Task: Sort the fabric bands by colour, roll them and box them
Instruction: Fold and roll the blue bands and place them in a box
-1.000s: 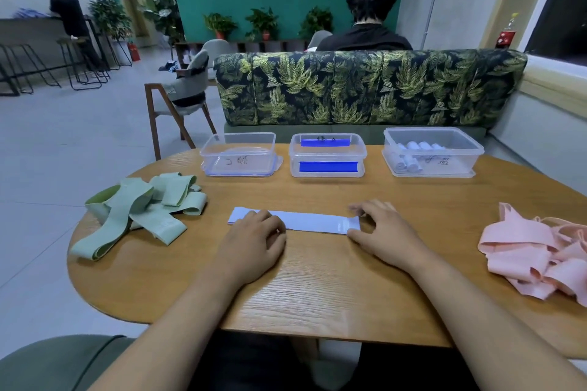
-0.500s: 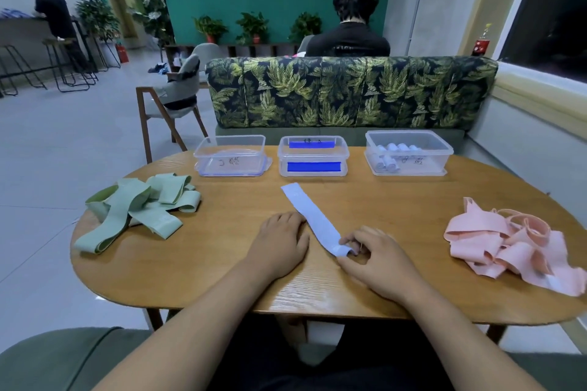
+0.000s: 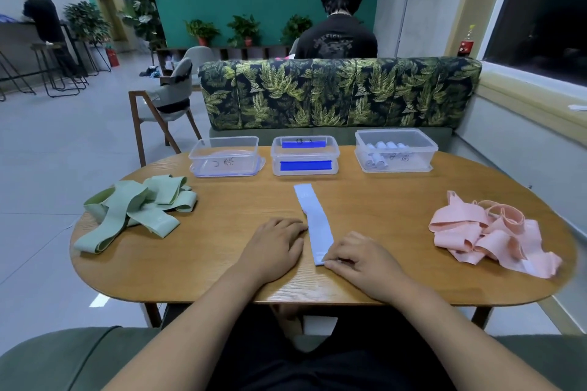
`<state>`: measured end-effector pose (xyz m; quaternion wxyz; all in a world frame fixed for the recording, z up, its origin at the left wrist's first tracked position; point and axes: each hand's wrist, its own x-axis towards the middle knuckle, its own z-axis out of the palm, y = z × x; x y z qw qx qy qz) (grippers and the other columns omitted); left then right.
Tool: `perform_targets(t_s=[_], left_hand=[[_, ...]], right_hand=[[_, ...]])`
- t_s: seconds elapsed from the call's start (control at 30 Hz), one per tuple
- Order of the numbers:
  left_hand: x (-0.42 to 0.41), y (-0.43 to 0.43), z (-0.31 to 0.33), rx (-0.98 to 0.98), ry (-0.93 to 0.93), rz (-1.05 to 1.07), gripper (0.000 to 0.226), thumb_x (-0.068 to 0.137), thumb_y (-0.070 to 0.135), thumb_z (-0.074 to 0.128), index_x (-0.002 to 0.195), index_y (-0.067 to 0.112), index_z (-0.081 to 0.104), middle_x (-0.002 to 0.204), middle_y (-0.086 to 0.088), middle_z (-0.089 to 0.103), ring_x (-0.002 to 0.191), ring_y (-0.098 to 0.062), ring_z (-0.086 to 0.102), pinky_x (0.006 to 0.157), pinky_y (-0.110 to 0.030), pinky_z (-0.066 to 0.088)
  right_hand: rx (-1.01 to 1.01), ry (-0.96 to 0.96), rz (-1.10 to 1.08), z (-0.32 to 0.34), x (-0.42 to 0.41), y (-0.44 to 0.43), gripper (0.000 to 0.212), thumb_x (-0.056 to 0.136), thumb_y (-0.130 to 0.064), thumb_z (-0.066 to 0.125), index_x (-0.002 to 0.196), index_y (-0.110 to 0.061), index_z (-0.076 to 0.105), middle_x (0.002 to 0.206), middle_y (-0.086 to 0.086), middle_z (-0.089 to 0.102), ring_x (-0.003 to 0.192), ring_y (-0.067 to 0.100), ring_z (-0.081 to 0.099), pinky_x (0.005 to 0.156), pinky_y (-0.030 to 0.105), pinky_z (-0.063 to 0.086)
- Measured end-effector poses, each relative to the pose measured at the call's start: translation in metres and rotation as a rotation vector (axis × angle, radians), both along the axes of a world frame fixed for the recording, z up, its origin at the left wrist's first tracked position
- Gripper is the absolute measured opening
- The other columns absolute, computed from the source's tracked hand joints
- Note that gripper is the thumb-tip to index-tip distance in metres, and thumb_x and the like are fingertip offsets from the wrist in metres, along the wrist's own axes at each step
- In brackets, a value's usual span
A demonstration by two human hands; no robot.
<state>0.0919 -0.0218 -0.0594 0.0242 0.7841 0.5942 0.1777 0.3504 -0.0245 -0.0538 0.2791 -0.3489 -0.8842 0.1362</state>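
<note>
One oval wooden surface (image 3: pixel 222 241) carries everything. Its near edge runs just under the wrists, and a leaf-print sofa (image 3: pixel 336 95) backs its far edge. Two loose heaps sit at the ends: green bands (image 3: pixel 133 213) to the left and pink bands (image 3: pixel 486 232) to the right, the pink heap reaching close to the rim. Three clear boxes line the far side. The left box (image 3: pixel 225 157) shows no rolls that I can make out, the middle box (image 3: pixel 305 155) bears blue labels, and the right box (image 3: pixel 395 151) holds several pale rolled bands (image 3: pixel 378 152).

Between the heaps a single pale blue band (image 3: pixel 313 219) lies flat, running from near the middle box back toward the person, well apart from both piles. The left hand (image 3: pixel 273 244) rests palm down just beside the band's left edge, its fingers loosely bent and gripping nothing. The right hand (image 3: pixel 359 259) sits at the band's near end, its fingers (image 3: pixel 333 261) curled in and pinching that end.

The band looks light, soft and limp. It is likely to slide on the smooth wood and to skew if rolled from one corner, so the near end, held across its full width, seems the place to start. Bare wood ahead along the strip gives room to roll toward the boxes, and the right box looks like its destination.
</note>
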Motion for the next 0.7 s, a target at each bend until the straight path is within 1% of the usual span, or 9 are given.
perform_targets(t_s=[0.13,0.27,0.37,0.43,0.53,0.63,0.7], left_hand=[[0.001,-0.004,0.002,0.008,-0.027,-0.007,0.05,0.101,0.047,0.033,0.145,0.039,0.056,0.148,0.02,0.055,0.135,-0.011,0.046,0.115,-0.038,0.038],[0.002,-0.013,0.001,0.023,-0.069,-0.08,0.04,0.105,0.04,0.04,0.14,0.037,0.06,0.146,0.022,0.056,0.134,-0.007,0.048,0.111,-0.04,0.043],[0.002,-0.021,0.002,-0.003,-0.071,-0.158,0.043,0.101,0.036,0.04,0.14,0.037,0.06,0.147,0.023,0.056,0.137,-0.002,0.046,0.112,-0.04,0.043],[0.002,-0.024,0.004,-0.015,-0.089,-0.161,0.044,0.1,0.034,0.041,0.14,0.036,0.06,0.145,0.021,0.059,0.136,-0.003,0.05,0.113,-0.04,0.043],[0.004,-0.026,0.009,-0.025,-0.109,-0.159,0.043,0.1,0.032,0.044,0.14,0.035,0.059,0.141,0.02,0.061,0.132,-0.005,0.053,0.112,-0.041,0.043],[0.004,-0.029,0.011,-0.005,-0.159,-0.18,0.038,0.1,0.027,0.049,0.136,0.034,0.059,0.135,0.02,0.063,0.125,-0.006,0.056,0.108,-0.041,0.046],[0.003,-0.031,0.013,0.015,-0.218,-0.207,0.034,0.101,0.024,0.053,0.133,0.033,0.06,0.131,0.02,0.064,0.122,-0.005,0.058,0.106,-0.038,0.047]], right_hand=[[-0.007,0.066,0.046,-0.002,-0.002,-0.009,0.014,0.098,-0.046,0.069,0.101,-0.033,0.075,0.102,-0.023,0.067,0.099,0.001,0.06,0.086,0.029,0.051],[-0.022,0.091,0.03,0.0,-0.001,-0.012,0.014,0.096,-0.044,0.07,0.102,-0.033,0.075,0.104,-0.023,0.067,0.101,0.001,0.061,0.086,0.025,0.05],[-0.027,0.104,0.024,0.001,0.0,-0.012,0.012,0.097,-0.042,0.071,0.102,-0.032,0.074,0.102,-0.023,0.067,0.099,0.002,0.062,0.086,0.025,0.05],[-0.044,0.124,0.005,0.002,0.001,-0.012,0.009,0.095,-0.039,0.073,0.099,-0.031,0.075,0.1,-0.021,0.067,0.097,0.003,0.062,0.085,0.023,0.049],[-0.062,0.154,-0.011,0.005,0.002,-0.012,0.005,0.092,-0.032,0.078,0.096,-0.03,0.076,0.097,-0.02,0.068,0.096,0.006,0.064,0.084,0.025,0.049],[-0.089,0.183,-0.019,0.007,0.002,-0.014,0.011,0.089,-0.025,0.083,0.095,-0.03,0.076,0.097,-0.019,0.068,0.095,0.009,0.066,0.084,0.026,0.05],[-0.114,0.207,-0.033,0.009,0.002,-0.014,0.016,0.087,-0.023,0.086,0.098,-0.029,0.076,0.1,-0.018,0.069,0.096,0.01,0.067,0.085,0.024,0.05]])
